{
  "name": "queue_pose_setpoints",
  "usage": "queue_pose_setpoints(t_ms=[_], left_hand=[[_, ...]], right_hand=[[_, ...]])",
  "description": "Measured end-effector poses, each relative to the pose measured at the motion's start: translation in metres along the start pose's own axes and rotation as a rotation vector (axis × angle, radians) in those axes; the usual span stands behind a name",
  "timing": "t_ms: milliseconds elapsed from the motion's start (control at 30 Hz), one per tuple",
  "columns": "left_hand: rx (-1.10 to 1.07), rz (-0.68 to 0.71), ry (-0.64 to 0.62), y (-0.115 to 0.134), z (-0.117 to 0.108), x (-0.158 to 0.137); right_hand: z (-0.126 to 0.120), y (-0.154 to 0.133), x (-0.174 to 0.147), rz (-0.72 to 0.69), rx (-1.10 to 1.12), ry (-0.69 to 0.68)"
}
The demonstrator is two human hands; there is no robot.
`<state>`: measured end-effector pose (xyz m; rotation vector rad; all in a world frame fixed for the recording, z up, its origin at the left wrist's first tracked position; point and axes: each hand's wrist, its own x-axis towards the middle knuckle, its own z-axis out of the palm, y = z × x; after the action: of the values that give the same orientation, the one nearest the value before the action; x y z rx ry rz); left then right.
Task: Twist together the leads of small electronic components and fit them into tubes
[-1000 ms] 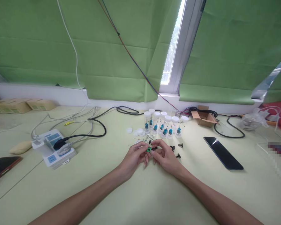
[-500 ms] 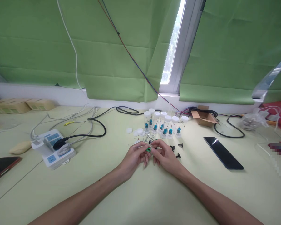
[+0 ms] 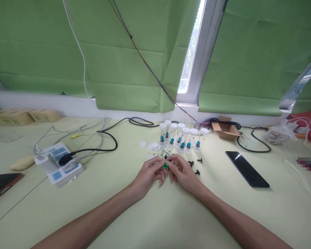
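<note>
Between my hands is a small green part (image 3: 165,166), its exact kind too small to make out. My left hand (image 3: 151,171) is closed on it from the left, and a thin metal rod runs out past these fingers. My right hand (image 3: 180,172) pinches at the part's right side. Just beyond my fingertips lie thin metal rods (image 3: 167,151) and small loose pieces. Several clear vials (image 3: 182,144) with white caps and blue parts inside stand behind them. White round caps (image 3: 154,145) lie to their left. Black T-shaped pieces (image 3: 197,172) are right of my right hand.
A power strip (image 3: 57,164) with plugs and cables sits at left, near a dark phone (image 3: 5,183). Another phone (image 3: 247,169) lies at right. At the back are an open cardboard box (image 3: 226,131), a black cable (image 3: 261,151) and a plastic bag (image 3: 278,133).
The green part has turned slightly between my fingers and more of it shows. My right fingertips have shifted a little; both arms stay in place.
</note>
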<state>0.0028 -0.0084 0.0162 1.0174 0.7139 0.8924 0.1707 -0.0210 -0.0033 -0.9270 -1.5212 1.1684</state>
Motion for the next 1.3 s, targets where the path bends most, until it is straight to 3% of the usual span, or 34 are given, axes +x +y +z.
queue_pose_setpoints(t_ms=[1300], left_hand=[[-0.002, 0.016, 0.018, 0.0001, 0.0014, 0.001]], right_hand=[[-0.0003, -0.0045, -0.0018, 0.019, 0.025, 0.013]])
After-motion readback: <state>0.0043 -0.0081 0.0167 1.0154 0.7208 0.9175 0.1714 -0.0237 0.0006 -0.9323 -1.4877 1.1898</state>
